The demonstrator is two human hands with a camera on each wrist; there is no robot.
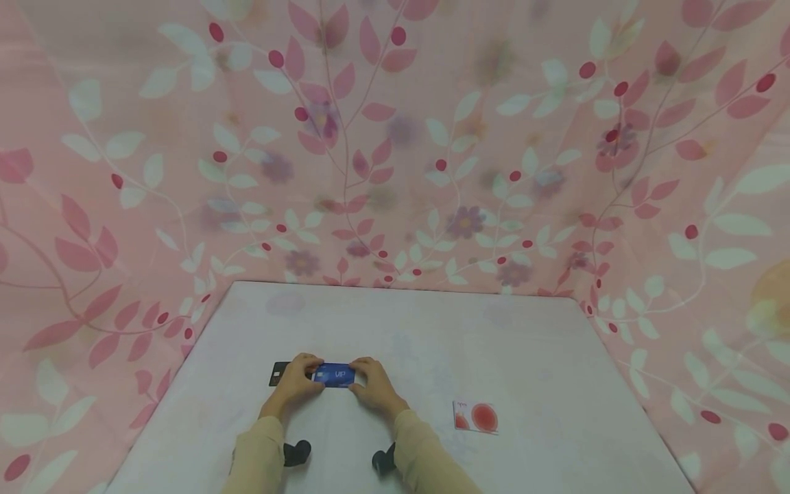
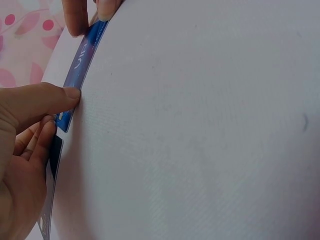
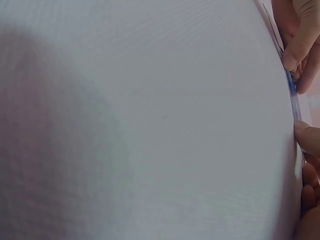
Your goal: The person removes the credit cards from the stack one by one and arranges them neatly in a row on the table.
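The blue VIP card (image 1: pixel 334 375), at three o'clock from the black card (image 1: pixel 280 373) on the surface (image 1: pixel 432 343), sits pinched between finger and thumb in the grips of left hand (image 1: pixel 296 381) and right hand (image 1: pixel 374 385), apparently being aligned, calling next for even, level pressure.

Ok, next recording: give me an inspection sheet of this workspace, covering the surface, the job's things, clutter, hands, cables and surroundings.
Surface: flat white table, faint marks visible.
Job's things: rectangular blue card with white lettering, between both hands; rectangular black card with a pale chip, beside it on the left, partly hidden by the left hand.
Clutter: rectangular pale card with red circles, lying apart, right of the hands.
Hands: left hand pinches the blue card's left end; right hand pinches its right end.
Cables: nothing seen.
Surroundings: pink backdrop with leaf and flower print, behind the table and at both sides.
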